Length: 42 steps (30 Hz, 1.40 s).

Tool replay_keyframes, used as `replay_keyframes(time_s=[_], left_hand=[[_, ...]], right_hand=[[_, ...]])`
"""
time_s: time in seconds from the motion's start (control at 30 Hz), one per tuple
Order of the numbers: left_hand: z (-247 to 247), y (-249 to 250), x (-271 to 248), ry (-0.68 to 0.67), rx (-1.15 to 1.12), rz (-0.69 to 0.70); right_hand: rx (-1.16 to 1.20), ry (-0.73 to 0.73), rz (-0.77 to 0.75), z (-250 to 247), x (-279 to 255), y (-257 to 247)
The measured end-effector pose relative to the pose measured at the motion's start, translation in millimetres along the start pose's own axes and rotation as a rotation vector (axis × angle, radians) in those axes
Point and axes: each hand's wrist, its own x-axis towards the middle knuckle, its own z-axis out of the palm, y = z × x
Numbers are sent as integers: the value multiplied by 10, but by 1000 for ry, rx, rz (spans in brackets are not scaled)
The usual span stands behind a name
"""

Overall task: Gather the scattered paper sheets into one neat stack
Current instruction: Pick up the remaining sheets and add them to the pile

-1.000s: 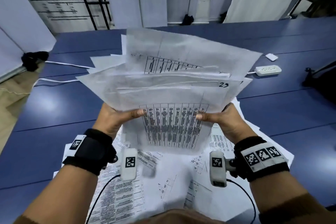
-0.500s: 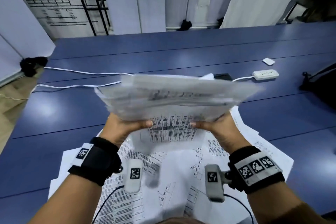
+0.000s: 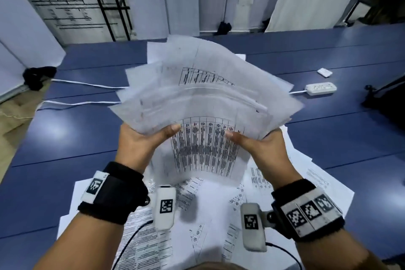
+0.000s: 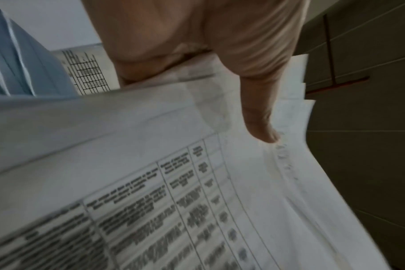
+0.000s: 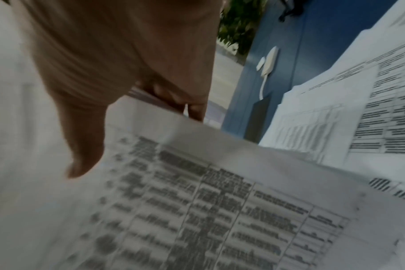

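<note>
I hold an uneven bundle of printed paper sheets (image 3: 206, 98) upright above the blue table (image 3: 65, 129), its edges fanned out and misaligned. My left hand (image 3: 140, 144) grips its left side, thumb on the front sheet; the thumb (image 4: 259, 117) presses the paper in the left wrist view. My right hand (image 3: 260, 147) grips the right side the same way, thumb (image 5: 83, 146) on the table-printed sheet (image 5: 197, 210). More loose sheets (image 3: 208, 215) lie spread on the table beneath my wrists.
A white power strip (image 3: 321, 88) with its cable lies at the right of the table, a small white block (image 3: 324, 72) behind it. White cables (image 3: 83, 83) cross the left side. A dark object (image 3: 385, 98) sits at the right edge.
The bundle was tipped down flat half a second ago; now it stands upright again and higher, sheets fanned toward the far side. Both hands kept their grip.
</note>
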Motion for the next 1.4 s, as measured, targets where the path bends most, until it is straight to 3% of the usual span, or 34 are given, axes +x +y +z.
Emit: replay_keyframes(time_s=[0.1, 0.2, 0.33, 0.43, 0.53, 0.63, 0.73, 0.8, 0.93, 1.13, 1.27, 1.4], left_hand=[[-76, -9, 48, -23, -7, -31], [44, 24, 78, -99, 23, -8], [203, 146, 94, -40, -32, 85], [95, 156, 120, -17, -50, 115], [-76, -111, 137, 1, -4, 12], [-255, -507, 169, 8, -52, -177], [-221, -663, 156, -100, 67, -255], [-89, -600, 151, -152, 166, -192], [-29, -381, 222, -89, 11, -128], [-30, -324, 193, -147, 49, -174], [86, -171, 223, -21, -15, -77], [-27, -53, 320, -46, -29, 23]], right_hand=[[-35, -65, 93, -82, 64, 82], [52, -31, 109, 40, 126, 62], [66, 146, 7, 163, 174, -49], [99, 117, -35, 87, 175, -66], [20, -1, 19, -62, 147, 58], [-151, -87, 214, -264, 201, 315], [-130, -163, 287, -270, 257, 410], [-64, -178, 240, -162, 283, 339], [52, -95, 177, -147, 353, 253], [23, -152, 280, -200, 301, 375], [96, -96, 173, -37, 342, 135], [124, -59, 68, -77, 393, -25]])
